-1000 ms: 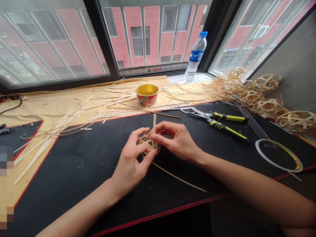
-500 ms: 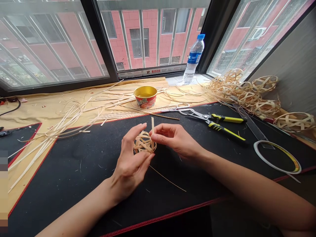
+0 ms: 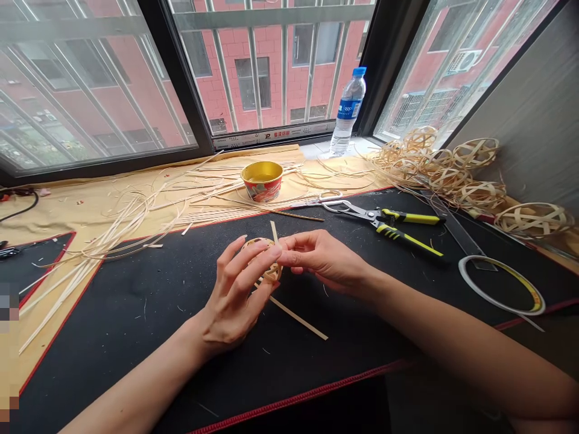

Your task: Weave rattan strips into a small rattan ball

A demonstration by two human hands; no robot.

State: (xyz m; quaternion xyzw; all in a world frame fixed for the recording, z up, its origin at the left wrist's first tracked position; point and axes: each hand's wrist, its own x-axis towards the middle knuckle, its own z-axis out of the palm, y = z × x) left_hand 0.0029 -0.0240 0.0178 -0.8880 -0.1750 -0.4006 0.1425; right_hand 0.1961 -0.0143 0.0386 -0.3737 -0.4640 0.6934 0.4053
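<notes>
A small woven bamboo ball (image 3: 270, 275) sits in my left hand (image 3: 239, 289), whose fingers wrap over it and hide much of its weave. One flat bamboo strip (image 3: 274, 231) sticks up from the ball, and my right hand (image 3: 321, 259) pinches it between thumb and forefinger at the ball's right side. The left fingertips meet the right ones at this spot. Another strip end (image 3: 301, 321) runs out from below the ball toward the lower right, above the black mat (image 3: 181, 361).
Pliers with yellow-black handles (image 3: 389, 223), white-handled scissors (image 3: 332, 198), a ruler (image 3: 456, 229) and a tape ring (image 3: 502, 286) lie to the right. Behind stand a red-gold bowl (image 3: 262, 181) and a water bottle (image 3: 348, 111). Loose strips (image 3: 122, 223) lie left; woven balls (image 3: 474, 175) sit back right.
My left fingers have moved from spread around the ball to folded over its top, next to the right fingertips. The trailing strip now shows its broad face, and the upright strip leans left.
</notes>
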